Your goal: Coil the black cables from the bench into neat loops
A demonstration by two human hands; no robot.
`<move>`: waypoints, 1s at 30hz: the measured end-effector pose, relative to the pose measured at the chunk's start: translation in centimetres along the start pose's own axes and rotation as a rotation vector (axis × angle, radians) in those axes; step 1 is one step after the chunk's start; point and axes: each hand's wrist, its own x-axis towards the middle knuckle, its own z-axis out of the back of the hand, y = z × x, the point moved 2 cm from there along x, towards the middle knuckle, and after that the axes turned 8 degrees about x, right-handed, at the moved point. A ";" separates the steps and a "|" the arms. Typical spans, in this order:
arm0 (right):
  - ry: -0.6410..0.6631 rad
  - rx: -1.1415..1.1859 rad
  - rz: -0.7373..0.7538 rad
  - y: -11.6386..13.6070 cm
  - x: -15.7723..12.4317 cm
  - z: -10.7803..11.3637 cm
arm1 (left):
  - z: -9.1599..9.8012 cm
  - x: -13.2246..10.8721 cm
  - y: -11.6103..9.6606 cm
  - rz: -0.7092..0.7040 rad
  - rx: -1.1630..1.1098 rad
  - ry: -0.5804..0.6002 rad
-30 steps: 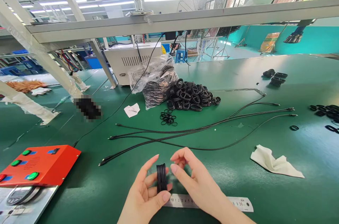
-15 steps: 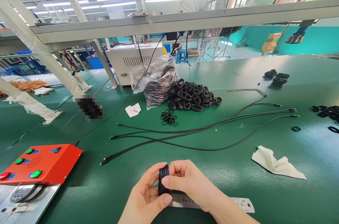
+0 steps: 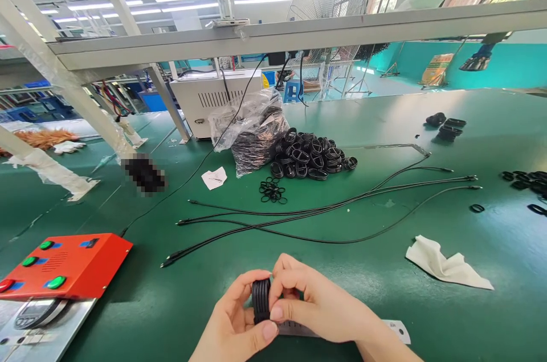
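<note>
At the front of the table, my left hand grips a small coil of black cable, held upright between thumb and fingers. My right hand is closed in a pinch at the coil's right edge, fingertips against it. What lies between those fingertips is partly hidden. Beneath my right hand and forearm runs a steel ruler, mostly covered. Straight black cables stretch across the table beyond my hands. Behind them are small black rings and a heap of coiled black cables.
A red box with buttons stands at the left. A plastic bag of black items sits beside a pale machine. A white cloth lies right, near more black rings. A shelf beam crosses above.
The coil has turned and shifted slightly left and down in my left hand. My right hand has tilted, its thumb moving from the coil's face to its right edge.
</note>
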 end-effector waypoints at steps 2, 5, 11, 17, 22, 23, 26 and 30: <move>0.044 0.051 0.010 0.4 -0.4 0.2 | 0.0 -0.1 -0.2 -0.012 -0.029 0.021; 0.030 -0.027 0.022 0.9 -0.7 0.7 | 0.0 -0.3 -0.5 -0.029 -0.077 0.051; -0.087 -0.067 -0.026 -0.4 0.4 0.5 | -0.1 -0.7 -0.6 -0.019 -0.135 0.097; -0.268 0.243 -0.062 -2.4 0.6 0.1 | 0.0 -0.4 -1.1 -0.033 -0.065 -0.072; -0.230 -0.224 0.187 -0.8 0.0 -1.1 | -0.2 0.1 -1.3 -0.002 -0.022 -0.142; -0.190 -0.297 0.215 -0.6 0.2 -1.5 | -0.2 0.2 -1.2 0.007 -0.015 -0.138; -0.130 -0.432 0.265 -0.5 0.9 -2.1 | -0.2 0.2 -0.9 0.042 0.051 -0.142; -0.160 -0.516 0.335 -1.1 1.6 -2.1 | 0.2 0.2 -0.4 0.082 0.114 -0.172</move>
